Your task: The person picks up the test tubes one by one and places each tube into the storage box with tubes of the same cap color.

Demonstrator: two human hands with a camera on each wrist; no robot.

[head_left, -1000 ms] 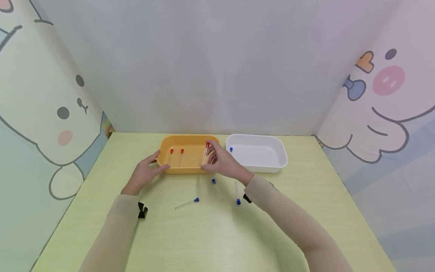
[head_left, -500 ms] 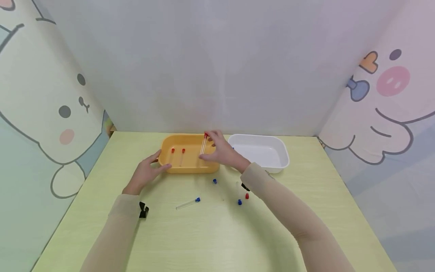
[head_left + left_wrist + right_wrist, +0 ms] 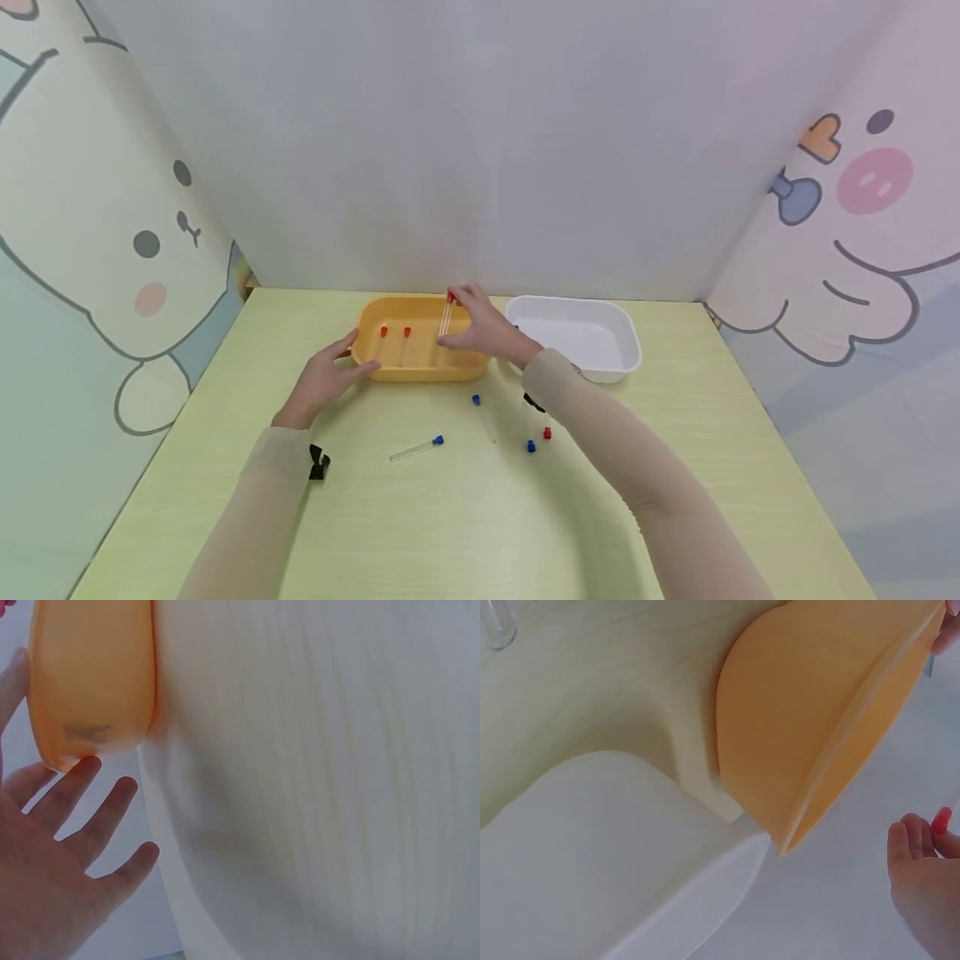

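My left hand (image 3: 322, 385) holds the left front corner of the yellow-orange tray (image 3: 431, 375), with the thumb at the front rim and fingertips on the left end. In the left wrist view several fingers are spread beside that tray (image 3: 94, 667). Above the tray's right part, my right hand (image 3: 486, 327) pinches a clear test tube (image 3: 446, 318), fingers at its red cap and thumb at its lower end. The right wrist view shows the red cap (image 3: 941, 820) at the fingertips. Two red-capped test tubes (image 3: 407, 333) lie inside the tray.
A white tray (image 3: 633, 367) stands just right of the yellow-orange one; a blue cap shows at its left end. In front lie a blue-capped tube (image 3: 416, 448), another blue-capped tube (image 3: 476, 401), a blue cap (image 3: 531, 447) and a red cap (image 3: 547, 433) of tubes partly behind my right sleeve.
My right hand has moved slightly back and left over the yellow-orange tray, still pinching the tube. A red cap on the table has come into view from behind the sleeve. My left hand stays put.
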